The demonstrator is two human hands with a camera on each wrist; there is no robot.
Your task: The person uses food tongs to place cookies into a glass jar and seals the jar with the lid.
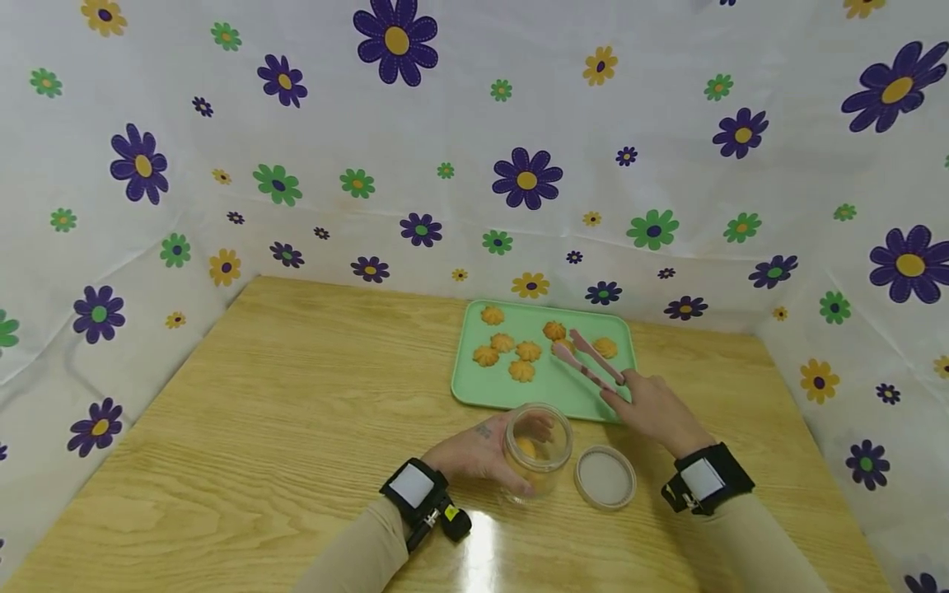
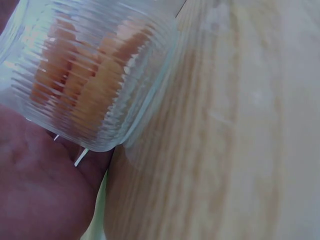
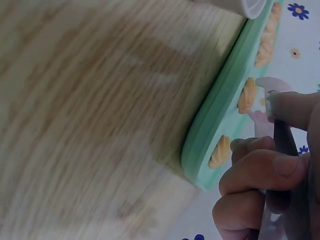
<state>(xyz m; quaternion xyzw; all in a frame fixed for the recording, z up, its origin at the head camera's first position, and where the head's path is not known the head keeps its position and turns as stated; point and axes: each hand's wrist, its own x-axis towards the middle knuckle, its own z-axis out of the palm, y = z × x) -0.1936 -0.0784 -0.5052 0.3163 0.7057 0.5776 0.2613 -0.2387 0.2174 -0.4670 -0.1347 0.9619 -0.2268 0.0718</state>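
Observation:
My left hand (image 1: 482,453) grips a clear jar (image 1: 539,473) with ribbed sides, its mouth uncovered. Several piped cookies (image 2: 95,75) show through the jar's wall in the left wrist view. Pink tongs (image 1: 589,375) with dark grips are held in my right hand (image 1: 656,408), their two tips apart over the green tray (image 1: 467,387). A cookie (image 3: 247,96) on the tray lies between or just below the tips; whether they touch it I cannot tell. In the right wrist view my fingers (image 3: 260,172) curl round the tongs' handle.
Other golden flower-shaped cookies (image 1: 522,371) are spread over the tray. A round lid (image 1: 605,478) lies on the wooden table (image 1: 296,412) right of the jar. White cloth (image 1: 311,123) with flower prints hangs at the back and both sides.

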